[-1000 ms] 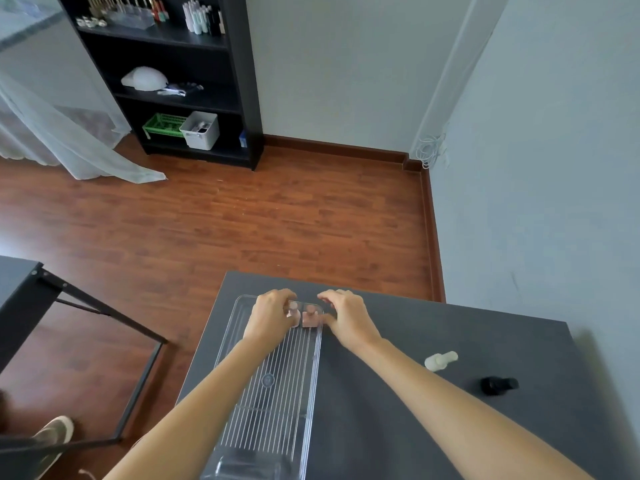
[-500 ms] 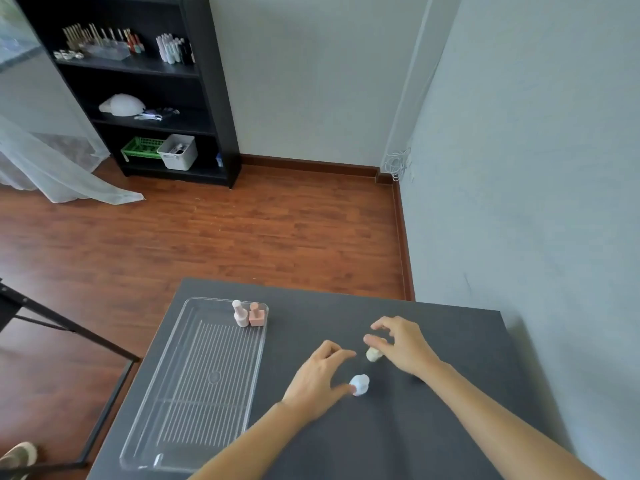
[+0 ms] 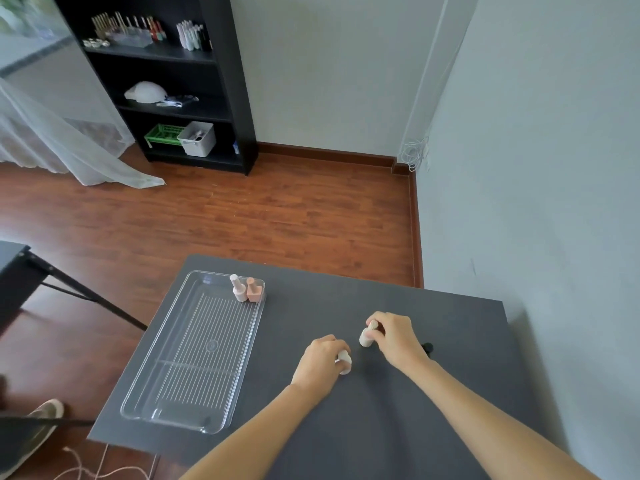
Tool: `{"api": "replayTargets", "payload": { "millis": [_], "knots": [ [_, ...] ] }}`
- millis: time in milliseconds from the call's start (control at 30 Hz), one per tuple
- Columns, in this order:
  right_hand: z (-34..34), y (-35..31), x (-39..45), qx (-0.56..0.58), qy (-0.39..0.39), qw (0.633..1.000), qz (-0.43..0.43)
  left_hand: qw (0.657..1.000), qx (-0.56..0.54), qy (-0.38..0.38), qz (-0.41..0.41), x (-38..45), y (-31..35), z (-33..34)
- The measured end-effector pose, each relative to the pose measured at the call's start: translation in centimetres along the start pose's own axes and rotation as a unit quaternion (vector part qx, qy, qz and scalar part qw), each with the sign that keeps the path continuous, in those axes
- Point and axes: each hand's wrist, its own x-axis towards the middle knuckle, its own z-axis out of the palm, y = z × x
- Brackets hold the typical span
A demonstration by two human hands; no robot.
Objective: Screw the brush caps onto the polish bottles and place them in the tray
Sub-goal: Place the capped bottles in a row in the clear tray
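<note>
The dark counter (image 3: 381,427) carries everything, and the one clear tray (image 3: 166,382) lies along its left side, within easy reach so finished bottles can be set down without stretching. Two capped bottles (image 3: 246,288) already stand upright, touching each other, in the tray's far right corner, probably tucked there to leave the ribbed floor open for the rest. To the right of the tray, over bare counter, the two hands work close together. The right hand (image 3: 394,337) is closed around the top of a cream piece (image 3: 366,336) that looks like a bottle with its cap, tilted slightly, as if to lift or turn it. The left hand (image 3: 320,358) pinches a small white piece (image 3: 344,362) low against the counter; whether it is a bottle or a loose cap I cannot tell. Just behind the right wrist a small black item (image 3: 428,348) peeks out, most likely another bottle or cap waiting. Counted: one tray, two bottles placed, two pale pieces in the hands, one dark piece left.
</note>
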Motion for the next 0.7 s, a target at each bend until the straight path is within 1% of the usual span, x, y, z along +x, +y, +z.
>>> {"api": "replayTargets", "payload": {
  "millis": [133,267,400,500,600,700],
  "knots": [
    [-0.5,-1.5,0.0,0.009,0.003,1.0,-0.023,0.998,-0.029,0.063,0.01,-1.2,-0.9,-2.1],
    [-0.6,-4.8,0.4,0.03,0.009,0.998,-0.059,0.989,-0.053,0.136,0.015,-2.6,-2.2,-6.0],
    [0.3,-9.3,1.0,0.044,-0.001,0.992,-0.116,0.977,-0.079,0.197,-0.013,-3.7,-4.3,-10.7],
    [1.8,-13.3,1.8,0.045,-0.006,0.987,-0.153,0.967,-0.073,0.242,-0.045,-4.3,-6.4,-14.4],
    [3.7,-16.9,2.8,0.043,-0.016,0.982,-0.185,0.96,-0.059,0.268,-0.062,-4.5,-8.7,-17.8],
    [5.7,-20.1,3.8,0.031,-0.033,0.976,-0.211,0.959,-0.042,0.271,-0.07,-4.2,-10.9,-20.7]
  ]
}}
